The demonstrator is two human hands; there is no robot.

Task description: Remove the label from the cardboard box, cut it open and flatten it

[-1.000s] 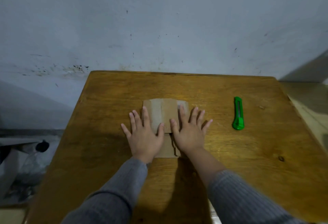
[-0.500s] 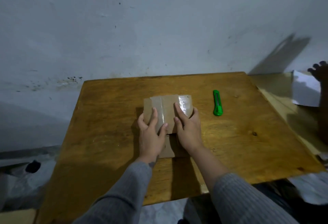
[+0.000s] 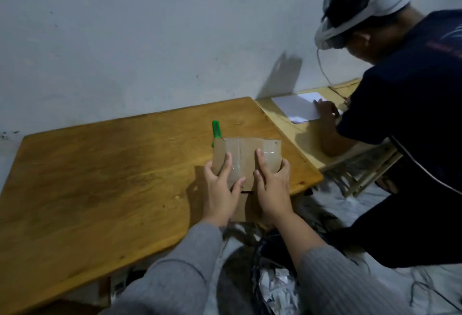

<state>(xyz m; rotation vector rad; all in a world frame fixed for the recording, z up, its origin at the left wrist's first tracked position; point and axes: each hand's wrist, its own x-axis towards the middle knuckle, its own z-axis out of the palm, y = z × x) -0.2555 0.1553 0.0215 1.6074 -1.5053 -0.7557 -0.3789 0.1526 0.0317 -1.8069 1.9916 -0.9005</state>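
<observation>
The flattened brown cardboard box (image 3: 246,153), with clear tape strips across it, is held up above the right part of the wooden table (image 3: 100,177). My left hand (image 3: 220,189) grips its left side, thumb on the near face. My right hand (image 3: 272,187) grips its right side the same way. A green box cutter (image 3: 216,129) lies on the table just behind the box, its lower end hidden by the cardboard.
Another person (image 3: 405,114) in a dark shirt and a head-worn device leans over a second, paler table (image 3: 300,129) at right, a hand on white paper (image 3: 297,108). A dark bag with crumpled paper (image 3: 275,287) sits on the floor below my hands.
My hands went from pressing the box flat on the table to gripping its sides and lifting it. My view swung right, bringing the other person and the floor into sight.
</observation>
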